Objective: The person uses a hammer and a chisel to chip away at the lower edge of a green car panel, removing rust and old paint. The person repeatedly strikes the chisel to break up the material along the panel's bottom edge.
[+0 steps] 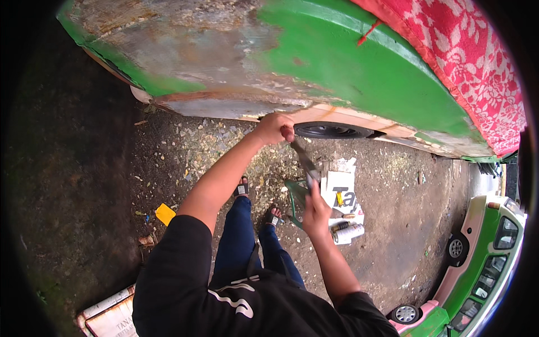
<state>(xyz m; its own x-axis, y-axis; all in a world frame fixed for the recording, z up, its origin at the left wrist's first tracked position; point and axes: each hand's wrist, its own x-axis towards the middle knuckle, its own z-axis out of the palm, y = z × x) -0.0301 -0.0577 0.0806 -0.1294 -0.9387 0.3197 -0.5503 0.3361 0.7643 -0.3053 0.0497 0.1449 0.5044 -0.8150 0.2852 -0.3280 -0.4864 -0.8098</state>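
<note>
My left hand [274, 128] is closed around the brown handle of a long tool with a narrow, flat grey blade [303, 156], which looks like a knife or scraper. The blade slants down to the right, toward my right hand [316, 214]. That hand is closed at the blade's far end, its thumb pointing up; slight blur hides the exact grip. Just beyond my left hand is the lower edge of a green vehicle body [348, 73], its paint stripped to grey and rusty brown on the left. A black wheel [331, 130] shows beneath its pale lower panel.
Paint flakes litter the ground near my feet. Printed white sheets [341, 182], a can [349, 233] and a green-framed object [296, 202] lie by my right hand. A yellow piece [165, 214] lies left. A red patterned cloth [449, 56] covers the vehicle; another vehicle [477, 264] stands right.
</note>
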